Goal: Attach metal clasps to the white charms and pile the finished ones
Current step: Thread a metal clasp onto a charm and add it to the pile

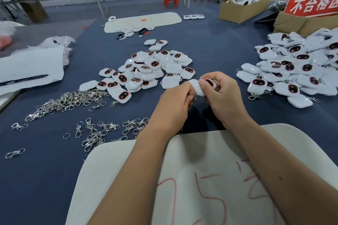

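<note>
Dark blue cloth [210,45] covers the worktable, and a white mat [182,179] marked with red strokes lies at its near edge under both forearms. Just above the mat, over the cloth, a white charm [200,87] is held between the two hands. It is tilted, with its long axis running from upper right to lower left; its dark, red-rimmed face [209,82] is turned up and toward the right hand, and its lower end points down toward a metal clasp [195,99] seen hanging just below it. The left hand [175,100] is curled, with its fingertips pinched at the charm's lower left edge beside the clasp; whether the clasp itself is gripped cannot be told. The right hand [223,95] is curled around the charm's upper end, the thumb pressed on its face.

Behind the hands a heap of loose charms [146,69] is spread at mid-table. To the left, a pile of metal clasps [69,100] is scattered over the cloth, with more near the mat's left corner. At the right, a large pile of finished charms [292,67] is seen, clasps showing at its edges. Behind it stand cardboard boxes [243,7] and a red sign [314,2]. A white sheet [31,65] with a black pen [23,79] lies far left.
</note>
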A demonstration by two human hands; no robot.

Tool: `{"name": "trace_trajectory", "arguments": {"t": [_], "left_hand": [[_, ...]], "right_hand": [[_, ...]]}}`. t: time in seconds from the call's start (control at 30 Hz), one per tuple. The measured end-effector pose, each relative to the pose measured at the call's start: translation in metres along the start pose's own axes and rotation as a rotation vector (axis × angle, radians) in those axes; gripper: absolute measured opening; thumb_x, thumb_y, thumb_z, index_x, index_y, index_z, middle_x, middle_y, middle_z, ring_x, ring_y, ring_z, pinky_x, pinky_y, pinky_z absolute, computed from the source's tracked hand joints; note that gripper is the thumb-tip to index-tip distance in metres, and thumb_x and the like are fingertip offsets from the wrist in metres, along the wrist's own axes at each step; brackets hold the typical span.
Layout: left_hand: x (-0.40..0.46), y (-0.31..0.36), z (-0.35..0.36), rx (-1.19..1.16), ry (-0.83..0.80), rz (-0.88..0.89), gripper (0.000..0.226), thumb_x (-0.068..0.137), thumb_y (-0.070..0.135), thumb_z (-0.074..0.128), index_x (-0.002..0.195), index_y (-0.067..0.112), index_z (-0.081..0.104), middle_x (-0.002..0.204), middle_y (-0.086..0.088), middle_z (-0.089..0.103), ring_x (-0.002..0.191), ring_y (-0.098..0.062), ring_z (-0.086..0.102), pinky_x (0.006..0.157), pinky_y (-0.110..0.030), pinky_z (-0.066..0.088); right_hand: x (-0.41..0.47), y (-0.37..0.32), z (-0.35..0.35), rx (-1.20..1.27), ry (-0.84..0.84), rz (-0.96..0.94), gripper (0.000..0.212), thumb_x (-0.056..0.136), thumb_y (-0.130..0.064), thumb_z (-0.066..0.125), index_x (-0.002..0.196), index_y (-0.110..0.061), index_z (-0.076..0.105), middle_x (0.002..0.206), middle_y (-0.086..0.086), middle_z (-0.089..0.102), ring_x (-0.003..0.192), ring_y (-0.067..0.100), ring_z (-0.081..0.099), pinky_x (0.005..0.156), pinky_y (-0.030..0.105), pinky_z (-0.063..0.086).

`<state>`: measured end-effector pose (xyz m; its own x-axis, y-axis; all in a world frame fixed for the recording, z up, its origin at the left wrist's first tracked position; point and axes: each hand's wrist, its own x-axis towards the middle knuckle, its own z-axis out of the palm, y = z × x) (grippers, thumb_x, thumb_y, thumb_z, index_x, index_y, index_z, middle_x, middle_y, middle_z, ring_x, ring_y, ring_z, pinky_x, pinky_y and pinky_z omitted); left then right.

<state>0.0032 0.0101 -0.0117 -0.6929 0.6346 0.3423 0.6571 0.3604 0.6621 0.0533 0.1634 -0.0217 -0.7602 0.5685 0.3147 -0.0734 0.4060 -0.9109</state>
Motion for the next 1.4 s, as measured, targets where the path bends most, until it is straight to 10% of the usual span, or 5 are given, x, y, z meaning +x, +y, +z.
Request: {"name": "trace_trajectory", "arguments": {"t": [1.4], "left_hand": [[0.001, 0.013, 0.006, 0.032, 0.022, -0.224, 0.019, 0.094, 0.007, 0.039, 0.087, 0.02, 0.052, 0.091, -0.001, 0.064, 0.084, -0.03, 0.06, 0.076, -0.055, 0.052]], "right_hand": [[-0.01, -0.013, 0.0, -0.127, 0.086, -0.204, 0.009, 0.09, -0.015, 0.07, 0.081, -0.014, 0.07, 0.067, -0.007, 0.067, 0.062, 0.012, 0.06, 0.061, 0.021, 0.047]]}}
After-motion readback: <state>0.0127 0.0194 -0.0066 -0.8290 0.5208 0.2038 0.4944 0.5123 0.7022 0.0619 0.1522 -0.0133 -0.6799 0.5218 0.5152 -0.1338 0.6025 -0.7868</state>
